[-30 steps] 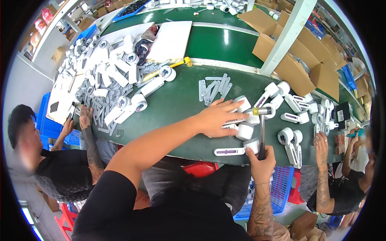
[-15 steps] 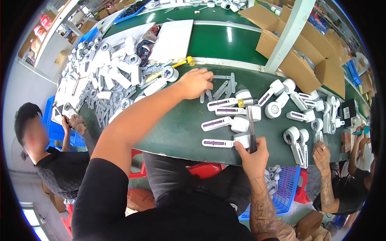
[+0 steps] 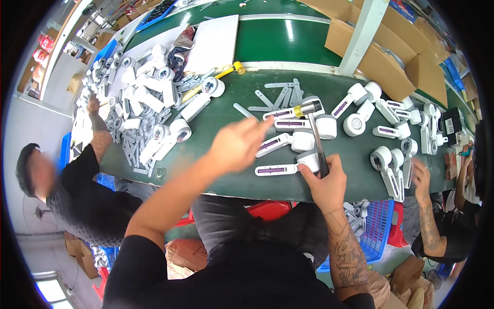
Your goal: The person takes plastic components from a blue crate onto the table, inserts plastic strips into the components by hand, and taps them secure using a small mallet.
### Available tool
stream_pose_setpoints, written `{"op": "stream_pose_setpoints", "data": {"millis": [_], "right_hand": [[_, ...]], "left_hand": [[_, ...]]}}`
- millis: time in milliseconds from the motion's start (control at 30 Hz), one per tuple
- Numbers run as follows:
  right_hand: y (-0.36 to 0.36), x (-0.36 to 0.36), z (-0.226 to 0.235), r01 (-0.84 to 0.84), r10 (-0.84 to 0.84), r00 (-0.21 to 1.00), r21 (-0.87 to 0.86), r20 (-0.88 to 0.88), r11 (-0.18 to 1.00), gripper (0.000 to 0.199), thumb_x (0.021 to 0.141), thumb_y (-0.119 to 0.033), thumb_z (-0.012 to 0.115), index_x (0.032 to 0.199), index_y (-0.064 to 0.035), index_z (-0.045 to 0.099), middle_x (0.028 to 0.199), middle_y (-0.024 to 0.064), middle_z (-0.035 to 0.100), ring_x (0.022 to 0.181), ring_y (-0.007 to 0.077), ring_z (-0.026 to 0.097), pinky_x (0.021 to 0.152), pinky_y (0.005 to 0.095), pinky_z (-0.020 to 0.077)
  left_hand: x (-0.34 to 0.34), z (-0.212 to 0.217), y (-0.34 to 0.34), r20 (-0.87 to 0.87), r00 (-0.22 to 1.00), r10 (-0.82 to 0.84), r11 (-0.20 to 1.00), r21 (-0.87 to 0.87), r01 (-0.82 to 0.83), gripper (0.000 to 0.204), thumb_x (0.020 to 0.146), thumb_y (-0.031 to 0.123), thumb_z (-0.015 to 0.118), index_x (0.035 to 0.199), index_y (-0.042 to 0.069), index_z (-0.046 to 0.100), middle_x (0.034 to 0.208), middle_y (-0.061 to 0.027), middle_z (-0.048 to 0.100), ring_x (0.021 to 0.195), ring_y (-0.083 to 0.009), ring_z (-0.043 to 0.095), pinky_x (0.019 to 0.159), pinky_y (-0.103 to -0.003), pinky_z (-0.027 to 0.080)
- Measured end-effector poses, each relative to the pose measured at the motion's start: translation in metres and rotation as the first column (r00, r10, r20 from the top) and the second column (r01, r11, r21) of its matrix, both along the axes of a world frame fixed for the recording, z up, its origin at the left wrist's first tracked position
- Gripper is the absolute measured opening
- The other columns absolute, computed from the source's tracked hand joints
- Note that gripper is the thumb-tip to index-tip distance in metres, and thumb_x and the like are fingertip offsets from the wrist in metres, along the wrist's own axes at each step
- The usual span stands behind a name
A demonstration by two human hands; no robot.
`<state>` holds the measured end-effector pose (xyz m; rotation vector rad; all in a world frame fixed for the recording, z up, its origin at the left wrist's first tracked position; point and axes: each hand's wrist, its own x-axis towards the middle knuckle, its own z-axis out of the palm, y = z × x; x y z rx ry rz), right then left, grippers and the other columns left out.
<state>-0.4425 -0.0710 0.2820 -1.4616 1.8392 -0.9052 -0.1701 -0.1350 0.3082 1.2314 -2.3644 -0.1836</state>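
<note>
My right hand (image 3: pixel 329 181) grips the dark handle of a hammer (image 3: pixel 318 139) near the table's front edge. The hammer's head, with a yellow face, lies over the white round-headed devices. My left hand (image 3: pixel 237 145) is smeared by motion above the green table, left of these devices; whether it holds anything cannot be made out. Several white devices (image 3: pixel 276 170) with purple strips along their handles lie between my hands, their round heads toward the right. Beyond them is a loose group of flat grey strips (image 3: pixel 282 97).
A heap of white devices and grey strips (image 3: pixel 135 149) covers the left side, with a second yellow hammer (image 3: pixel 238 68) beside it. More devices (image 3: pixel 391 167) lie right, near a co-worker's hand (image 3: pixel 421 177). Cardboard boxes (image 3: pixel 378 64) and a post (image 3: pixel 363 38) stand behind. Another person sits left.
My left hand has pulled back from the grey strips toward me, and the strips now lie uncovered. My right hand still holds the hammer. The person on the left has reached toward the heap.
</note>
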Motion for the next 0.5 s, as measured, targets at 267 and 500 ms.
{"op": "stream_pose_setpoints", "data": {"millis": [267, 500], "right_hand": [[-0.002, 0.006, 0.001, -0.003, 0.003, 1.000, 0.004, 0.013, 1.000, 0.056, 0.080, -0.036, 0.099, 0.092, -0.0043, 0.054, 0.069, 0.0036, 0.059, 0.061, 0.0144, 0.056, 0.058, 0.0342, 0.0498], [-0.001, 0.004, -0.004, -0.017, 0.018, 1.000, -0.017, 0.014, 1.000, 0.057, 0.081, -0.038, 0.099, 0.094, -0.0047, 0.054, 0.068, 0.0058, 0.062, 0.059, 0.0181, 0.060, 0.059, 0.0365, 0.0524]], "left_hand": [[-0.037, -0.043, 0.052, -0.225, 0.970, -0.090, 0.996, -0.033, 0.085, 0.042, 0.093, 0.009, 0.079, 0.135, 0.010, 0.077, 0.085, -0.0050, 0.058, 0.083, -0.0283, 0.058, 0.081, -0.040, 0.049], [-0.044, -0.051, 0.052, -0.403, 0.913, -0.063, 0.993, 0.063, 0.096, 0.019, 0.092, 0.011, 0.084, 0.110, 0.010, 0.082, 0.094, -0.0034, 0.070, 0.089, -0.0274, 0.063, 0.086, -0.039, 0.051]]}}
